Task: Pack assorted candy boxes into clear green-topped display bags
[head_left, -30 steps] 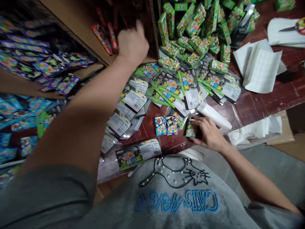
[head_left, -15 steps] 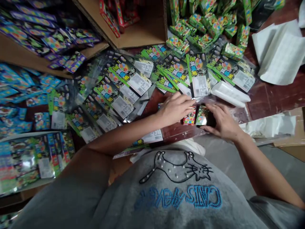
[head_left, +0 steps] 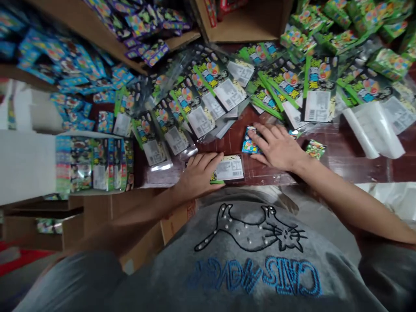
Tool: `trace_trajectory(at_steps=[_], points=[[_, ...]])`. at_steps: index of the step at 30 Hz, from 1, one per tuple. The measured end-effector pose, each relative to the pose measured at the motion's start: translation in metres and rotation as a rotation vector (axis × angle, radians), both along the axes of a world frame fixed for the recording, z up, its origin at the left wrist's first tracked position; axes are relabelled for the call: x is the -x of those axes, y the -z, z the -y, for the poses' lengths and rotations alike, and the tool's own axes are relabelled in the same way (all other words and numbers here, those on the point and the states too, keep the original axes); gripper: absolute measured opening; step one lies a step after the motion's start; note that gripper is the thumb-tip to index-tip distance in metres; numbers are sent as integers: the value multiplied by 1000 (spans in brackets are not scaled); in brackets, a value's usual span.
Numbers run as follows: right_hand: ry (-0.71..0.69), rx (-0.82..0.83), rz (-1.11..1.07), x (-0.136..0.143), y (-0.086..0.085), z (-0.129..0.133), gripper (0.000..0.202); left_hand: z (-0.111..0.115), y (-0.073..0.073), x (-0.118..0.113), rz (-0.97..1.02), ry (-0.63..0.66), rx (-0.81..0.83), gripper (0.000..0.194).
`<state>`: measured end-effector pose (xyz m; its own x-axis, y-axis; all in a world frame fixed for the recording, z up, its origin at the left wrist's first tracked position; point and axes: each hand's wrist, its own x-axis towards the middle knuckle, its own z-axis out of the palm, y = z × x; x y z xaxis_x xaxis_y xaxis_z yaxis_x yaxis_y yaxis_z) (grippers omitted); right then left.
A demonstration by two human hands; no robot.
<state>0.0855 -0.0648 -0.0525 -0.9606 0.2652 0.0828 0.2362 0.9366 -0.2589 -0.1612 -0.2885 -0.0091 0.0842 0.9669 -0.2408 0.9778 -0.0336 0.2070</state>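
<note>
My left hand (head_left: 202,171) lies palm down with its fingers stretched over a flat clear bag with a printed card (head_left: 231,167) near the table's front edge. Part of that bag is hidden under the fingers. To the right, my right hand (head_left: 276,145) reaches over a small blue candy box (head_left: 248,141), thumb at its near edge and fingers at its far edge. Another bit of blue packaging shows behind this hand; what lies beneath the palm is hidden. A small green box (head_left: 314,149) sits just beyond the right wrist.
Printed clear bags (head_left: 201,117) overlap across the back of the table. Blue boxes (head_left: 69,60) are piled left, purple boxes (head_left: 156,19) behind, green boxes (head_left: 367,21) back right. A cardboard carton (head_left: 250,21) stands at the back. A rolled white sheet (head_left: 373,130) lies right.
The view has swung left. My left hand has left the row of small boxes and moved left onto a printed bag. My right hand has moved left, onto the blue box.
</note>
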Motion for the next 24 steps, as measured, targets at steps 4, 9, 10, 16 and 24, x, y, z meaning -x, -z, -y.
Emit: trace_trajectory(at_steps=[4, 9, 10, 16, 24], points=[[-21, 1, -146, -9, 0, -3, 82, 12, 0, -2, 84, -147, -34, 98], [-137, -5, -255, -11, -13, 9, 92, 15, 0, 0, 191, -251, -114, 98], [-153, 4, -245, -10, -16, 13, 93, 14, 1, 2, 204, -267, -133, 97], [-245, 137, -204, -14, -26, 24, 97, 8, 5, 15, 239, -122, -165, 96], [-285, 185, -198, -20, -19, 9, 95, 1, 14, 21, 279, 80, -146, 92]])
